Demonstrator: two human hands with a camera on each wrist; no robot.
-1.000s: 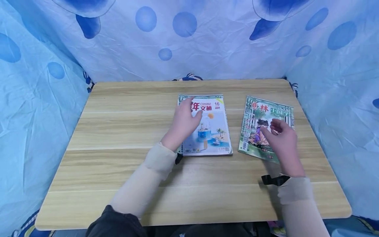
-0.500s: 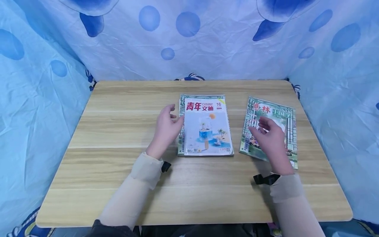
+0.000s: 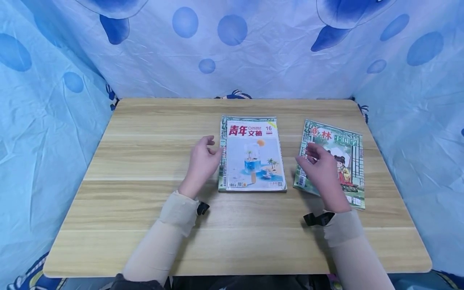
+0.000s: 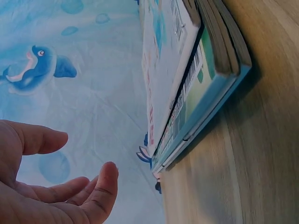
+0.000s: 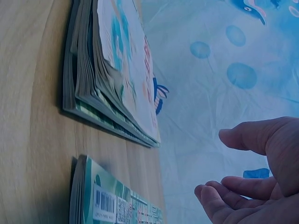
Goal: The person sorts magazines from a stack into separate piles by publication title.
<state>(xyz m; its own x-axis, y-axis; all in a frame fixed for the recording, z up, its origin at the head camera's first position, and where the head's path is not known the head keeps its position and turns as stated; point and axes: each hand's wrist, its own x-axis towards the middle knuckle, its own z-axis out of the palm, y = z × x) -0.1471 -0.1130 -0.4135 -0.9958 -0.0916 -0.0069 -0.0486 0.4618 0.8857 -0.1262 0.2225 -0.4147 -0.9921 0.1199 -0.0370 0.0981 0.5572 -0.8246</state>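
A white magazine (image 3: 255, 161) with red title characters lies on top of green-bordered magazines (image 3: 222, 161), forming a stack mid-table. Just left of that stack is my left hand (image 3: 201, 165), thumb apart from the fingers and holding nothing. My right hand (image 3: 320, 171) hovers over the left part of another green magazine (image 3: 356, 161), which lies slightly turned at the right and is partly covered by the hand in the head view. In the right wrist view, a gap shows between the thumb and the loosely bent fingers (image 5: 210, 198), with nothing in it.
The wooden table (image 3: 145, 225) has rounded corners. Blue patterned sheeting (image 3: 163, 68) hangs at the back and along both sides. A strip of bare wood separates the stack from the magazine at the right.
My left hand has moved from over the stack to its left side, uncovering the white magazine's title. The right hand has shifted left across the green magazine.
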